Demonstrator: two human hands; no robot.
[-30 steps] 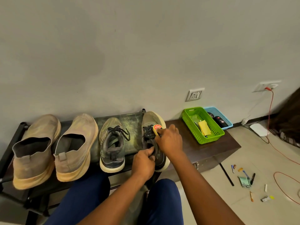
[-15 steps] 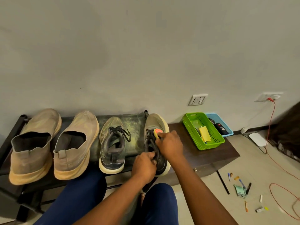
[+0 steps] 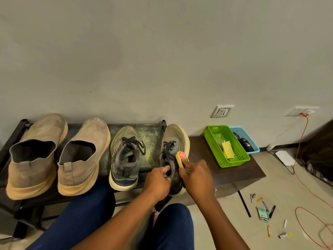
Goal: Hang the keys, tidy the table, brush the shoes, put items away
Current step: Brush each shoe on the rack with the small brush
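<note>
Low in the middle of the frame, your left hand [image 3: 158, 181] grips the heel collar of the dark grey-green laced sneaker with the cream sole [image 3: 173, 150], fingers curled into its opening. Your right hand [image 3: 196, 177] sits just to its right, fingers curled round a small yellow shoe brush with a red label [image 3: 181, 158], which touches the sneaker's right side near the laces. That sneaker stands on the right end of the black metal shoe rack with a mottled green top [image 3: 149, 134], toe toward the wall.

Left of it on the same rack stands its matching laced sneaker [image 3: 126, 157], and farther left, a pair of tan knit slip-on shoes [image 3: 57, 156], all heels toward you.

Right of centre, a dark brown low wooden table [image 3: 232, 174] abuts the rack. On its far part sit a bright green perforated plastic basket [image 3: 239, 157] holding a yellow cloth [image 3: 228, 150], and, touching it on the right, a light blue plastic basket [image 3: 252, 143] with dark items I cannot identify.

At the lower right, pens and small oddments [image 3: 266, 213] lie scattered on the pale tiled floor, near a looping red cable [image 3: 306, 219].
</note>
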